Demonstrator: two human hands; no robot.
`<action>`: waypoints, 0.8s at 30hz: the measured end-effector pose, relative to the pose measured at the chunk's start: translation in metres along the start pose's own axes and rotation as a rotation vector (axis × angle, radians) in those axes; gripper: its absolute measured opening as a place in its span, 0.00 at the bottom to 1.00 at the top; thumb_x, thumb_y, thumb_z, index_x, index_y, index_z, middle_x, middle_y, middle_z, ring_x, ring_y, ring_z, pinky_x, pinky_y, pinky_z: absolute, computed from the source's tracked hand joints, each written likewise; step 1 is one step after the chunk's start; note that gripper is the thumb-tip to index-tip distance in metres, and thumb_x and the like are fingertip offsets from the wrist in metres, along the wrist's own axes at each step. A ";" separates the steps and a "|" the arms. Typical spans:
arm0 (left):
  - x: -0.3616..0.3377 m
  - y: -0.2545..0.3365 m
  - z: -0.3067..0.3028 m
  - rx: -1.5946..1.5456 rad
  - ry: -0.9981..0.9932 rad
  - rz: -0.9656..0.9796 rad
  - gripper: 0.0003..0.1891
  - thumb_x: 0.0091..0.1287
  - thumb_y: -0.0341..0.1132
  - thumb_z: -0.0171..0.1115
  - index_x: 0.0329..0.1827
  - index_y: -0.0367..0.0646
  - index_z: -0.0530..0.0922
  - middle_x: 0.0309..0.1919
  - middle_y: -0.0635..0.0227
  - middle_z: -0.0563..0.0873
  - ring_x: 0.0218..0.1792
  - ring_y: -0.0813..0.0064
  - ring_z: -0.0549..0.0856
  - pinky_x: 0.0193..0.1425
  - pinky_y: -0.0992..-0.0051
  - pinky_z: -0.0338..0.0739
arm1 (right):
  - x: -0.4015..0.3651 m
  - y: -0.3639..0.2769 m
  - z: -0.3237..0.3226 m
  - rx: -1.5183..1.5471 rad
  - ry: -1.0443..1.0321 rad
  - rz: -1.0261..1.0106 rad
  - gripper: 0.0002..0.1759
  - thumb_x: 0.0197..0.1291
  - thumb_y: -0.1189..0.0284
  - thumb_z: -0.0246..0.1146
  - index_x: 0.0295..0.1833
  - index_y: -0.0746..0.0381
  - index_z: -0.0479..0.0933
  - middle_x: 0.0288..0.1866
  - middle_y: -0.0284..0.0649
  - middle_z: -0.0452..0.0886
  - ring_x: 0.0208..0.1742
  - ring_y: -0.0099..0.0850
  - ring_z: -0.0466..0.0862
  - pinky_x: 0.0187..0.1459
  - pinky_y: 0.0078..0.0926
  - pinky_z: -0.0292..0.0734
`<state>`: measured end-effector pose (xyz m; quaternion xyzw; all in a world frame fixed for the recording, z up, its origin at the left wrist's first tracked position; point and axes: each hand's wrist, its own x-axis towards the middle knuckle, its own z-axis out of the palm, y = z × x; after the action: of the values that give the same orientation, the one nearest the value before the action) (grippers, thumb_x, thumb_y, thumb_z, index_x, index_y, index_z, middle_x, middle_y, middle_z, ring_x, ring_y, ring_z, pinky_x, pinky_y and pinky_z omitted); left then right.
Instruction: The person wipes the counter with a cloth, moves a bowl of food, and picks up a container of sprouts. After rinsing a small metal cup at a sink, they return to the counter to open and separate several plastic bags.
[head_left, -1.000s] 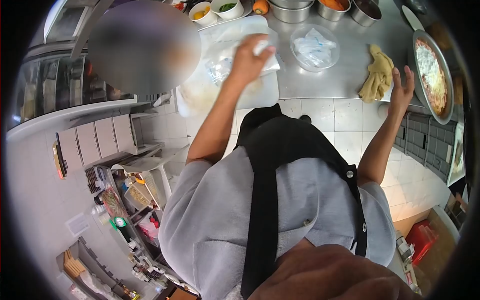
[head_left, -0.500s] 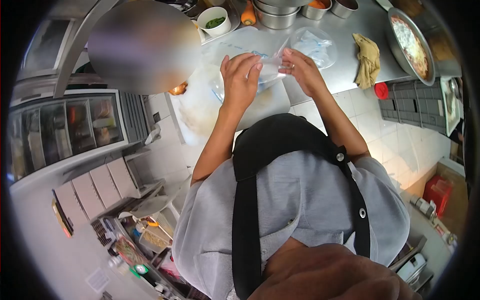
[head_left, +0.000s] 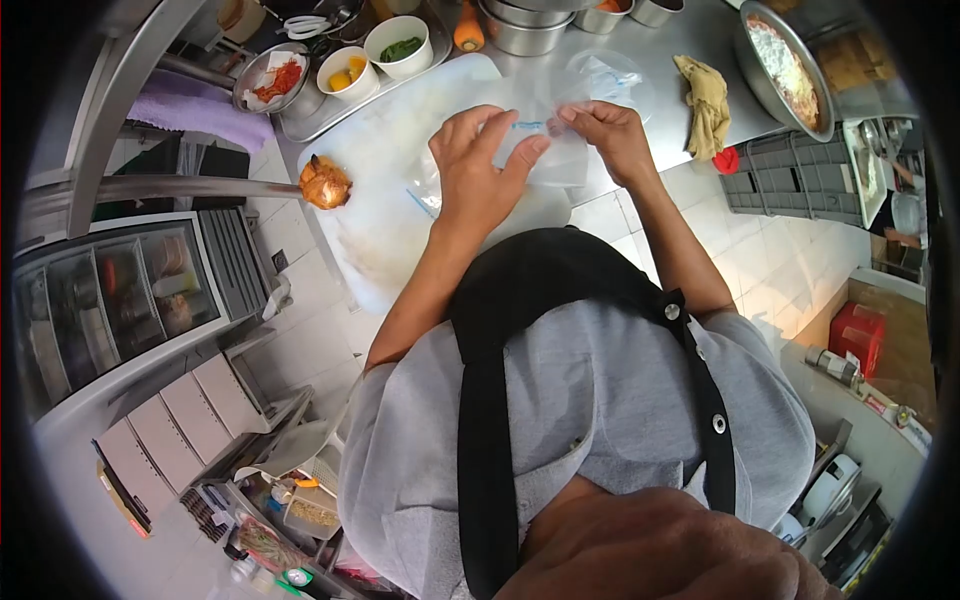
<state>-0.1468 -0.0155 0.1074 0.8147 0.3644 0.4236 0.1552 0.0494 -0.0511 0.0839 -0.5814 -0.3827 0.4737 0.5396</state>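
Observation:
Over the white cutting board (head_left: 370, 250), a clear plastic bag (head_left: 562, 168) with blue print hangs between my hands. My right hand (head_left: 612, 140) pinches its upper edge between thumb and fingertips. On the other side, my left hand (head_left: 478, 165) has thumb and fingers apart, with the bag's printed part right by the fingertips. More clear plastic with a blue edge lies on the board under my left wrist. Just beyond my right hand, a round clear container (head_left: 640, 95) holds crumpled plastic with blue marks.
A browned round food piece (head_left: 325, 183) sits at the board's left edge. Behind stand bowls of green leaves (head_left: 402, 48), yellow yolks (head_left: 345, 75) and red strips (head_left: 278, 80), plus a carrot (head_left: 468, 28). To the right are a tan cloth (head_left: 703, 105) and a metal pan (head_left: 785, 70) of food.
My left hand's thumb and fingers have spread apart and the bag now hangs lower from my right hand. The view has shifted, showing more of the left side, including the bowls and browned piece.

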 end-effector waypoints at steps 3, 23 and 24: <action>0.011 0.008 0.009 -0.370 -0.129 -0.326 0.18 0.53 0.42 0.73 0.40 0.39 0.81 0.36 0.64 0.80 0.34 0.71 0.79 0.41 0.69 0.72 | -0.003 0.000 0.000 0.113 -0.036 -0.027 0.11 0.60 0.66 0.66 0.38 0.64 0.81 0.32 0.32 0.83 0.31 0.17 0.76 0.35 0.17 0.69; 0.016 0.004 0.018 -1.181 -0.699 -0.723 0.13 0.59 0.26 0.63 0.47 0.34 0.76 0.33 0.68 0.81 0.35 0.80 0.79 0.41 0.78 0.74 | -0.013 -0.012 -0.053 0.246 -0.332 0.013 0.13 0.60 0.74 0.58 0.49 0.66 0.78 0.38 0.34 0.80 0.35 0.21 0.77 0.44 0.22 0.72; 0.014 0.003 0.021 -1.090 -0.690 -0.686 0.13 0.59 0.27 0.65 0.46 0.35 0.76 0.33 0.69 0.81 0.34 0.81 0.78 0.40 0.79 0.73 | -0.012 -0.014 -0.056 0.412 -0.327 0.064 0.12 0.59 0.74 0.57 0.47 0.66 0.78 0.39 0.35 0.80 0.36 0.23 0.78 0.45 0.24 0.73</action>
<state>-0.1234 -0.0064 0.1047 0.5489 0.2669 0.1915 0.7686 0.1016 -0.0757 0.0981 -0.3866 -0.3418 0.6461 0.5623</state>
